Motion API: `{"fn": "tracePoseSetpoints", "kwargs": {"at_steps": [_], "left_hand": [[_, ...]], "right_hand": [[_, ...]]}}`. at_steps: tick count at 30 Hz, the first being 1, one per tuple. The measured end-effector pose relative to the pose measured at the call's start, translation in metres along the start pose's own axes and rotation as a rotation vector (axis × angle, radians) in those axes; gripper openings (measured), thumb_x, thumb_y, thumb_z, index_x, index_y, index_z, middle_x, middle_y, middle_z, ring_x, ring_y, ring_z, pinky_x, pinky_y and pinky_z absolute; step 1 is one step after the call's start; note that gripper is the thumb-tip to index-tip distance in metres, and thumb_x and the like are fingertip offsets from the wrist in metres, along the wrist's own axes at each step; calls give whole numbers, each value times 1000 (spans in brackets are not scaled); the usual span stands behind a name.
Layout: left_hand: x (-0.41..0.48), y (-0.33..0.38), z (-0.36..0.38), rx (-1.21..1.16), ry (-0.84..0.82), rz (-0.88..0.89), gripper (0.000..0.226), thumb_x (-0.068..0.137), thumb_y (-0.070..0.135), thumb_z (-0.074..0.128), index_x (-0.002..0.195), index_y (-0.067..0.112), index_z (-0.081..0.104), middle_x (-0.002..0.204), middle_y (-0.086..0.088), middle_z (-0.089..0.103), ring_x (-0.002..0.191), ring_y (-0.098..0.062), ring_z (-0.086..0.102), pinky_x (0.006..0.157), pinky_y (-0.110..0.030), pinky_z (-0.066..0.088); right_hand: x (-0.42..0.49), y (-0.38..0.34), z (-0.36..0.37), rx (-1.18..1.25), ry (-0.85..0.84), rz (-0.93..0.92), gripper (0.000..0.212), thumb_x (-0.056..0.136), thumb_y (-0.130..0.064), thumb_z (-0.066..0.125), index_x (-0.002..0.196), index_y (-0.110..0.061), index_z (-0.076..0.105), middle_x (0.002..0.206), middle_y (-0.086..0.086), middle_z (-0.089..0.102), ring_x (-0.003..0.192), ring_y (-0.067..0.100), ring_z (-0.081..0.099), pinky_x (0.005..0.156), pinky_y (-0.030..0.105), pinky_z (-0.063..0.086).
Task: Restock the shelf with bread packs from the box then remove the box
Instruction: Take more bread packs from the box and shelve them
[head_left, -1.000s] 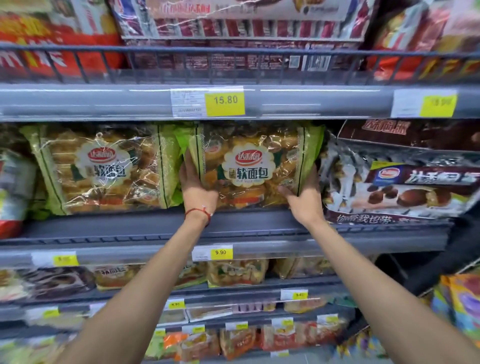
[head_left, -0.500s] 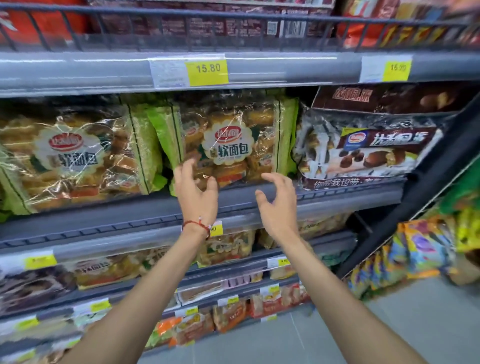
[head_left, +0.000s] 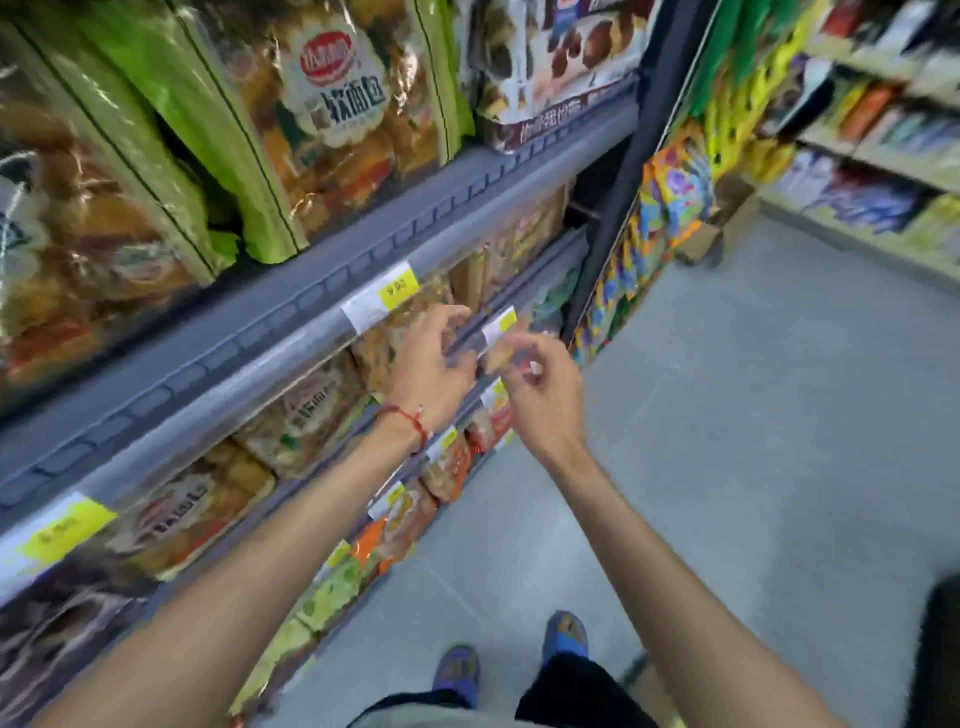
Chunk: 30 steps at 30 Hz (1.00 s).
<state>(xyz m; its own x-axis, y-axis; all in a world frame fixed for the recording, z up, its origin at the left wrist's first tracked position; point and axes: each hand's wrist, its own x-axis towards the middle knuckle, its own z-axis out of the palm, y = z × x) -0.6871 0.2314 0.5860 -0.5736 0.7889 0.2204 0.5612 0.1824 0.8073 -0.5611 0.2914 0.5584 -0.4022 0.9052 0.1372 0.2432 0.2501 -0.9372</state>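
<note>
Hovering free, left hand (head_left: 431, 364), bread pack (head_left: 337, 104) above

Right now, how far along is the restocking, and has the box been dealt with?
Done: a green-edged clear bread pack stands upright on the grey metal shelf. In hand: nothing; the left hand and right hand are empty, fingers loose, below that shelf. Left: a brown cardboard box, possibly the stock box, sits on the grey floor down the aisle; its contents cannot be seen.
</note>
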Motion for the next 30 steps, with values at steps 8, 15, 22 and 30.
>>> {"fn": "tracePoseSetpoints", "kwargs": {"at_steps": [8, 15, 22, 30], "left_hand": [[-115, -5, 76, 28, -454, -67, 41, 81, 9, 64, 122, 3, 60, 114, -17, 65, 102, -31, 62, 89, -31, 46], [-256, 19, 148, 42, -838, -50, 37, 86, 0, 63, 123, 7, 60, 122, -12, 62, 93, -20, 60, 77, -18, 46], [-430, 66, 184, 23, -1031, -74, 34, 91, 4, 59, 124, 12, 60, 121, -4, 62, 93, -17, 59, 78, -15, 44], [-549, 101, 204, 9, -1025, -42, 32, 94, 4, 53, 122, 15, 63, 118, 3, 64, 99, -11, 60, 82, -13, 45]], "right_hand": [[-162, 59, -84, -30, 192, 336, 32, 90, -7, 63, 110, -31, 66, 117, -3, 68, 103, 8, 60, 86, 37, 54], [-346, 115, -140, 30, 370, 609, 30, 93, -7, 64, 111, -30, 66, 117, -2, 68, 107, 13, 62, 86, 27, 51], [-523, 139, -216, 57, 536, 699, 26, 93, -3, 62, 116, -11, 71, 111, -5, 70, 103, 14, 66, 86, 15, 49], [-632, 159, -283, 69, 512, 825, 24, 94, -4, 63, 116, -12, 70, 109, -5, 69, 92, -1, 63, 73, 1, 45]]}}
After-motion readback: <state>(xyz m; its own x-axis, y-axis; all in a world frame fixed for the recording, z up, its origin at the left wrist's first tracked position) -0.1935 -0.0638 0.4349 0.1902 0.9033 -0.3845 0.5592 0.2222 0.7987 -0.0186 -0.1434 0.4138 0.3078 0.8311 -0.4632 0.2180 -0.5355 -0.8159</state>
